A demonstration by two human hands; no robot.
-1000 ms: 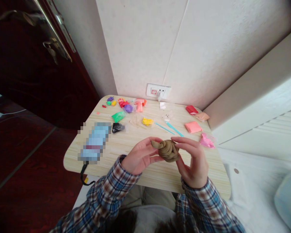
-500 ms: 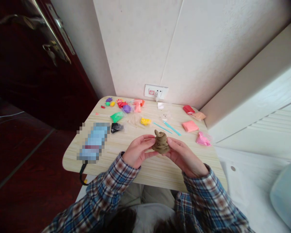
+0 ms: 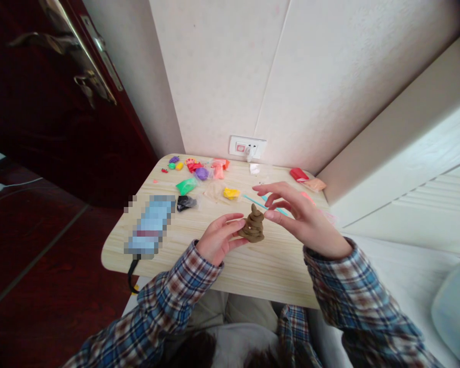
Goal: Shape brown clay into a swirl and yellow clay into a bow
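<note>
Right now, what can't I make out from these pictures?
In the head view:
- Pale blue, rounded object: cut off by the right edge.
- Light-blue, rectangular screen: content blurred by pixelation.
- Brown, coiled clay figure: left side partly covered by the left hand.
- Coral-pink item: partly hidden behind the right hand.

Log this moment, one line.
left hand: holding coiled brown clay | right hand: open beside it, contact unclear | yellow packet: on table

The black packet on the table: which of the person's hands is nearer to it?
Left. The left hand, gripping the coiled brown piece, sits right of the black packet and closer to the person; the right hand is farther right.
</note>
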